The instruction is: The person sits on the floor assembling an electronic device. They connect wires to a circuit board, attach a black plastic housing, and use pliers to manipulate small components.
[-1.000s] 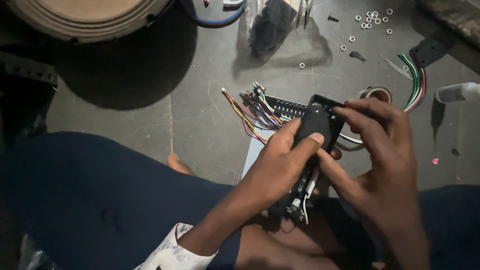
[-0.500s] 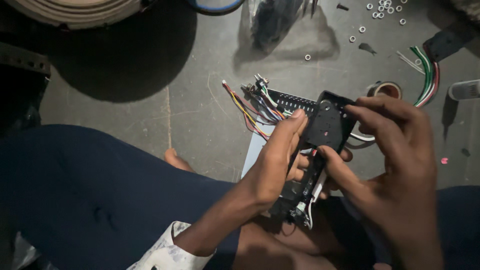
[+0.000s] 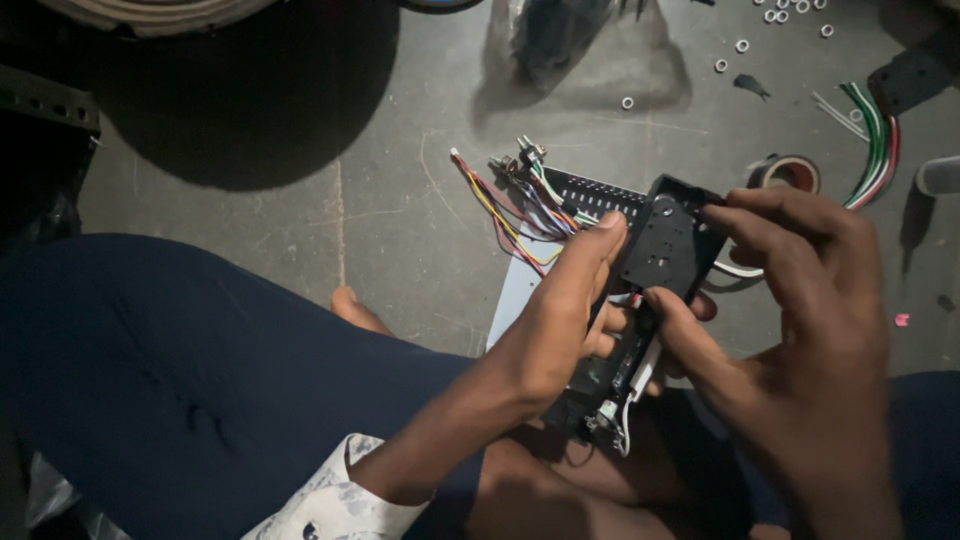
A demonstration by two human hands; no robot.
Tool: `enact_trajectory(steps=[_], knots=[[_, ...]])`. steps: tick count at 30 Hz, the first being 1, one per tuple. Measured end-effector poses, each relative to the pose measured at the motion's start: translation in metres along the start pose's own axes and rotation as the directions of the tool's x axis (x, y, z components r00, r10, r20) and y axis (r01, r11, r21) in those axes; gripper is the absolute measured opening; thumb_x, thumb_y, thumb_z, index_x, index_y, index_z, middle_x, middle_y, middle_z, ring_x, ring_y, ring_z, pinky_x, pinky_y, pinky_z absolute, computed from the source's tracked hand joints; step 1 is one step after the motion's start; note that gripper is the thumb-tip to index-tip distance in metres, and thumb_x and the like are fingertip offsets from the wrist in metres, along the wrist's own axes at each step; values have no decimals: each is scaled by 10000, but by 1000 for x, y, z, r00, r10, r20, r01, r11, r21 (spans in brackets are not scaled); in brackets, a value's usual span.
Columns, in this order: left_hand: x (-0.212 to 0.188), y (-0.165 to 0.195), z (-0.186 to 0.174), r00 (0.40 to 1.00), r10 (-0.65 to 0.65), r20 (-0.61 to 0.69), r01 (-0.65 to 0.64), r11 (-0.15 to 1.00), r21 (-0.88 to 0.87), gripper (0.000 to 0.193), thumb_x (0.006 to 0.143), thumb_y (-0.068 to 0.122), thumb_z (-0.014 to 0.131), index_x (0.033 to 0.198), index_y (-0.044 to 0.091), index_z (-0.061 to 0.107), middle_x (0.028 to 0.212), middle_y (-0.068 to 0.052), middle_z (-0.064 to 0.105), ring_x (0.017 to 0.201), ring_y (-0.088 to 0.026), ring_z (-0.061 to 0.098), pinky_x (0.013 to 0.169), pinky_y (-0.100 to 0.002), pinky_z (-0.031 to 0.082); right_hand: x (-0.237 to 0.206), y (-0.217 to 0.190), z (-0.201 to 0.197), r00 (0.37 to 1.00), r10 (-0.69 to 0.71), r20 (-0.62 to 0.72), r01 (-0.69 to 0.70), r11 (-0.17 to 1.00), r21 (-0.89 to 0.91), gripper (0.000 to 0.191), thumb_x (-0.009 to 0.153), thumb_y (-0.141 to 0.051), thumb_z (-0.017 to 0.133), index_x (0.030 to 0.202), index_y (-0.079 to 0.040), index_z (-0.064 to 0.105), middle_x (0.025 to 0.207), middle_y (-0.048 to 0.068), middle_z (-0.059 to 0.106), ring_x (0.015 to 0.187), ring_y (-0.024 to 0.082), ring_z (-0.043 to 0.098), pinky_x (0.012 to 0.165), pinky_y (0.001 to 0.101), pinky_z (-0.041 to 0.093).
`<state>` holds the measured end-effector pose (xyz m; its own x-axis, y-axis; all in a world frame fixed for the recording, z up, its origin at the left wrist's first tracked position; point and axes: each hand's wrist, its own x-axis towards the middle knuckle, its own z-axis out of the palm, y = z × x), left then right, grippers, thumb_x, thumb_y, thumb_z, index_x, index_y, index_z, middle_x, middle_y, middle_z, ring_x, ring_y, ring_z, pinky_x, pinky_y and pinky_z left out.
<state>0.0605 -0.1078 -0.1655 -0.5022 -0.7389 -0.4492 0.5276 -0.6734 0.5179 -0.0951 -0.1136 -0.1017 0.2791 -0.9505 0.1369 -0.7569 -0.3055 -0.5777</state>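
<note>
Gripping the black plastic cover (image 3: 668, 240) with both hands (image 3: 560, 320) (image 3: 800, 300), you are keeping fingers clamped either side above the wire bundle (image 3: 520, 205).

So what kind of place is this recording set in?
Probably an informal repair or electronics workshop, worked on the floor. The bare concrete floor holds loose washers, a tape roll and wire bundles, while both hands hold a black wired part.
</note>
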Motion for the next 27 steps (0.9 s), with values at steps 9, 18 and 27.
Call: enact_trajectory(steps=[9, 18, 27], knots=[[2, -1, -3, 999, 30, 12, -30, 999, -12, 715, 1072, 533, 279, 1431, -48, 490, 1095, -196, 679, 826, -215, 696, 639, -328, 606, 5, 1, 1, 1000, 16, 21, -16, 1000, -2, 603, 733, -79, 865, 1273, 26, 618, 1342, 203, 497, 1257, 306, 590, 1048, 387, 527], [0, 2, -5, 1000, 19, 20, -20, 999, 39, 733, 1061, 568, 254, 1313, -67, 520, 1011, -175, 653, 783, -239, 693, 620, -333, 604, 1, 5, 5, 998, 68, 4, -68, 997, 39, 458, 833, -50, 820, 1242, 14, 624, 1390, 183, 480, 1286, 268, 588, 1024, 326, 570], [0, 6, -4, 1000, -1, -31, 1, 1000, 21, 663, 1056, 561, 297, 1238, -32, 532, 998, -177, 647, 747, -233, 692, 580, -324, 597, 5, 0, 6, 999, 39, -1, -39, 999, 3, 413, 820, -31, 833, 1194, 18, 666, 1334, 178, 525, 1241, 261, 606, 983, 328, 567]])
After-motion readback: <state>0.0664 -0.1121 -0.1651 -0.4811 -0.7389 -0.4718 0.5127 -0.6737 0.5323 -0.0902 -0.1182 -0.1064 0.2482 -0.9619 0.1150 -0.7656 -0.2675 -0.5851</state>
